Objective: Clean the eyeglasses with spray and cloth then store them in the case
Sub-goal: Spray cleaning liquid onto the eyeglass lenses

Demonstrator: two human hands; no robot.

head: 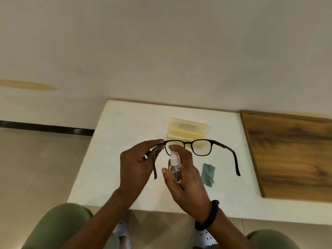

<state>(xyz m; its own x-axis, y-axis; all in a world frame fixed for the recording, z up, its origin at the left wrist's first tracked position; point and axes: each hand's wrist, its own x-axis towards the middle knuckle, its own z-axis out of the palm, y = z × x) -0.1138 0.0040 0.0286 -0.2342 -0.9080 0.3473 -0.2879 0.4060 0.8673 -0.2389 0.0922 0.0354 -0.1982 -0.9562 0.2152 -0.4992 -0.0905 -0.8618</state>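
Black-framed eyeglasses (213,143) hang in the air above the white table (116,141), arms unfolded toward me. My left hand (134,168) pinches the frame at its left hinge. My right hand (186,182) grips a small clear spray bottle (175,168) with a white nozzle, a finger on top of the nozzle, pointed at the left lens. Droplets speckle the right lens. A translucent yellow case (187,129) lies open just behind the glasses. A small grey-green cloth (208,175) lies on the table to the right of my right hand.
A wooden board (291,155) covers the table's right part. The table's left edge drops to a beige floor (36,168). A wall rises behind the table. My knees in green trousers sit below the near edge.
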